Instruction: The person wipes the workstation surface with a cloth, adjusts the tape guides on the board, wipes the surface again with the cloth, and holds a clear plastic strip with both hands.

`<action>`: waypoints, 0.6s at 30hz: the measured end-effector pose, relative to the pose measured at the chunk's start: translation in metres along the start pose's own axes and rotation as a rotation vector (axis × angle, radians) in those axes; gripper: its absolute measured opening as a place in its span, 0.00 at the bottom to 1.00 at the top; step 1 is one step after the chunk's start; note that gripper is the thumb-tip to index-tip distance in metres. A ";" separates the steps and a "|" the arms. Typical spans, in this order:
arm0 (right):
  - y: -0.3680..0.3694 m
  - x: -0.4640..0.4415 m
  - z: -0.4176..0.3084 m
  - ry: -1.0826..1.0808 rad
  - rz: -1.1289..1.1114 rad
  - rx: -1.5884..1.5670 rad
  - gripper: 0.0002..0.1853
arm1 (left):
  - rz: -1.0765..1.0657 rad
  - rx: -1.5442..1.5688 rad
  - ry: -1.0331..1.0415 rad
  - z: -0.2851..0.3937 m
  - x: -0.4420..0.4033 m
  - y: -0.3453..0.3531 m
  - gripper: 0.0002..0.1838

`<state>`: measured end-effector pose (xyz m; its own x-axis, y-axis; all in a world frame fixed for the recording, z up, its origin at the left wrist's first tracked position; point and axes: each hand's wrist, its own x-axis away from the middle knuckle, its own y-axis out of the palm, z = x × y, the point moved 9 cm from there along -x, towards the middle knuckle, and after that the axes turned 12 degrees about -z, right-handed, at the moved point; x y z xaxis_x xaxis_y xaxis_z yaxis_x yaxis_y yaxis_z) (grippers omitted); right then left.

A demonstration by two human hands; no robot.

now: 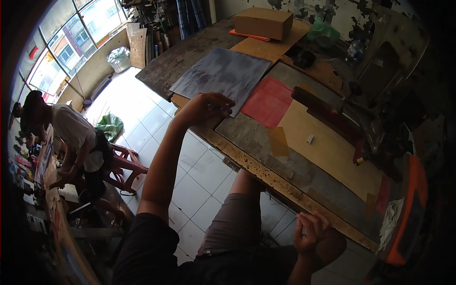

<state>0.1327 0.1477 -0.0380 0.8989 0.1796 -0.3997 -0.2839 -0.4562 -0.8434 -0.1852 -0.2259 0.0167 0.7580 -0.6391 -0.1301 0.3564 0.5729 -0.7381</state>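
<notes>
My left hand (203, 110) is raised over the near edge of a grey, streaked sheet (221, 73). Its fingers curl inward, and a small bluish glint shows among them, too small to name. Down by the table's front edge, my right hand (311, 232) hovers above my knee with loosely bent fingers, somewhat apart, and nothing visible in them. Beside the grey sheet lies a red sheet (268, 101). A long tan sheet (327, 154) on the tabletop carries a small white piece (310, 139). Across its far side stands a dark red-handled press-like tool (327, 116).
A cardboard box (263, 24) sits at the table's back, near a green plastic bag (324, 32) and a bottle (356, 50). An orange-edged object (403, 213) stands at the right end. At left, another person (78, 137) works at a bench beside a red stool (126, 166).
</notes>
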 end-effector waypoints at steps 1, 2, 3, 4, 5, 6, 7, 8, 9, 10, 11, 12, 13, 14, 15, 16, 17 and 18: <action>0.002 0.001 0.001 -0.002 -0.003 0.007 0.08 | -0.001 -0.008 0.003 0.000 0.001 -0.001 0.11; 0.003 0.002 0.001 -0.003 -0.005 0.017 0.08 | -0.002 -0.016 0.008 0.002 0.000 0.000 0.11; 0.003 0.003 0.002 -0.002 -0.005 0.028 0.09 | -0.005 -0.024 0.015 0.003 -0.001 0.000 0.11; 0.003 0.002 0.003 -0.010 -0.005 0.037 0.09 | 0.007 -0.042 0.016 0.005 -0.001 0.000 0.10; 0.003 0.003 0.003 -0.016 -0.005 0.047 0.08 | 0.018 -0.061 0.017 0.007 0.000 0.001 0.09; 0.004 0.003 0.002 -0.022 -0.005 0.054 0.08 | 0.027 -0.080 0.017 0.008 0.001 0.001 0.09; 0.004 0.003 0.002 -0.020 -0.002 0.053 0.08 | 0.022 -0.070 0.005 0.008 0.000 0.001 0.08; 0.005 0.003 0.002 -0.020 -0.001 0.053 0.08 | 0.019 -0.060 -0.008 0.008 -0.001 0.000 0.08; 0.005 0.002 0.002 -0.023 0.001 0.053 0.08 | 0.018 -0.050 -0.020 0.007 -0.001 0.000 0.08; 0.005 0.003 0.003 -0.022 -0.001 0.054 0.08 | 0.017 -0.055 -0.026 0.006 -0.001 0.000 0.08; 0.006 0.004 0.003 -0.021 -0.003 0.056 0.08 | 0.016 -0.060 -0.030 0.004 -0.001 0.001 0.08; 0.006 0.004 0.004 -0.020 -0.002 0.058 0.08 | 0.016 -0.066 -0.032 0.003 -0.002 0.001 0.09; 0.006 0.004 0.003 -0.025 0.003 0.058 0.07 | 0.038 -0.091 -0.009 0.004 -0.001 0.002 0.08; 0.005 0.003 0.002 -0.029 0.010 0.058 0.07 | 0.061 -0.115 0.014 0.005 0.001 0.005 0.08; 0.004 0.002 0.001 -0.033 0.017 0.058 0.07 | 0.083 -0.140 0.039 0.008 0.003 0.007 0.08; 0.004 0.002 0.001 -0.034 0.025 0.053 0.07 | 0.077 -0.241 0.068 0.013 0.003 0.011 0.07; 0.005 0.002 0.002 -0.034 0.033 0.048 0.07 | 0.072 -0.341 0.099 0.018 0.004 0.015 0.06; 0.005 0.002 0.001 -0.035 0.041 0.044 0.07 | 0.068 -0.441 0.128 0.024 0.004 0.018 0.06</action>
<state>0.1326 0.1468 -0.0437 0.8743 0.1926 -0.4456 -0.3349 -0.4252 -0.8409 -0.1629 -0.2057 0.0184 0.6882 -0.6818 -0.2480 0.0206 0.3601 -0.9327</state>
